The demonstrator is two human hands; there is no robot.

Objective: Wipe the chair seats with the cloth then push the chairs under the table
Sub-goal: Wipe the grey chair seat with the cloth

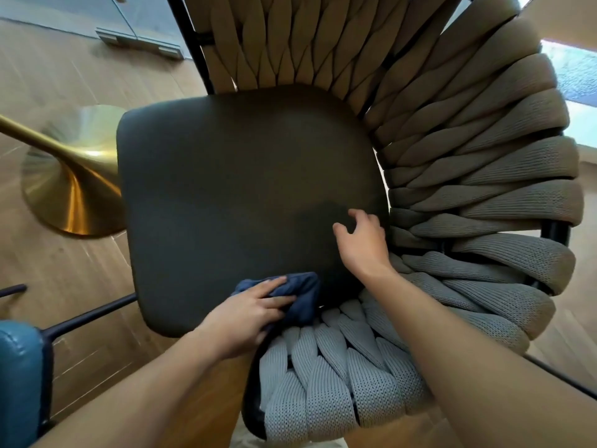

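Dark grey chair seat [245, 189] at frame centre, woven rope backrest [478, 176] curving right. Left hand [245, 321] pressing blue cloth [300, 299] onto seat's lower edge, fingers straight. Right hand [361, 240] above seat, fingers loosely curled, holding nothing. Brass pedestal base [71, 189] at left.

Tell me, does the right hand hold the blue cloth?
No, the left hand presses the blue cloth on the seat; the right hand holds nothing.

Dark grey seat [245, 189], navy cloth [300, 299], beige-grey knitted woven backrest [484, 195], brushed-gold table base [71, 189].
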